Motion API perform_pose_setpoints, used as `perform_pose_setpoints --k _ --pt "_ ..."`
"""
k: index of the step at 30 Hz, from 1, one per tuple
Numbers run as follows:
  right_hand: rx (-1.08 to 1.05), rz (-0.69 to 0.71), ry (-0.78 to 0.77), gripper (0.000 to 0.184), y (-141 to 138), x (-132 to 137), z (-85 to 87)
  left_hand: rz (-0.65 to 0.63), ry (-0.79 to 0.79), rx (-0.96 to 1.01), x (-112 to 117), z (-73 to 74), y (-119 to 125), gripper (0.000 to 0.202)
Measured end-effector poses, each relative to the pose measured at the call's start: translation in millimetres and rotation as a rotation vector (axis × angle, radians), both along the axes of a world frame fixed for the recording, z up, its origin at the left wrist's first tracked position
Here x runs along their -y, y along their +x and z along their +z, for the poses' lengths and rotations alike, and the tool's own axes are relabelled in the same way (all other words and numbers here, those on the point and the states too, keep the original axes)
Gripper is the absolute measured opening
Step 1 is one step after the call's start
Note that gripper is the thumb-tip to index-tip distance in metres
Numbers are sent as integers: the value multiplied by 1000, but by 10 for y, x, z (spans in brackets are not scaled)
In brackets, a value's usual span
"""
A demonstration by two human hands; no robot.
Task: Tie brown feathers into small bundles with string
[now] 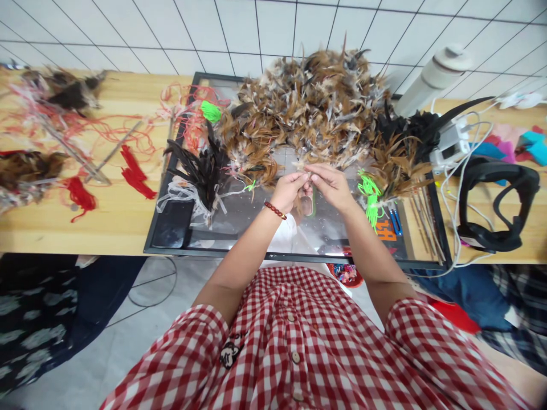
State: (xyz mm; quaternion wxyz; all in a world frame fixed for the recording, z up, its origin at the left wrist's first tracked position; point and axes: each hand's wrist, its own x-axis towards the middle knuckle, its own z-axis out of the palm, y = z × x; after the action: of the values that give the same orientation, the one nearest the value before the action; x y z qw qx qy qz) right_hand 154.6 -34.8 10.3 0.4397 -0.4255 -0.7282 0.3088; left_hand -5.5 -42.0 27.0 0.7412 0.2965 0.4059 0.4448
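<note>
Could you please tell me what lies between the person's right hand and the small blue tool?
In the head view, a bundle of bright green cords, beside brown feathers, lies between the right hand and the small blue tool.

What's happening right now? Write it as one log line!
left hand: pinching; right hand: pinching, close to left hand; grip contents: too small to tell; feathers: heaped beyond both hands; bracelet: on left wrist
</note>
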Motion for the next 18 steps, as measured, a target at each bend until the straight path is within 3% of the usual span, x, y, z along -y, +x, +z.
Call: perform_pose_setpoints --k 5,11,18 --pt "-92 -52 -55 47 3 -19 -49 29 95 -88 -4 -30 -6 30" --pt "-137 -9 -155 45 32 -38 -43 -9 244 -241 -21 -111 -31 33" --pt "-211 116 -203 33 93 -52 27 -166 441 -428 -69 -73 -154 32"
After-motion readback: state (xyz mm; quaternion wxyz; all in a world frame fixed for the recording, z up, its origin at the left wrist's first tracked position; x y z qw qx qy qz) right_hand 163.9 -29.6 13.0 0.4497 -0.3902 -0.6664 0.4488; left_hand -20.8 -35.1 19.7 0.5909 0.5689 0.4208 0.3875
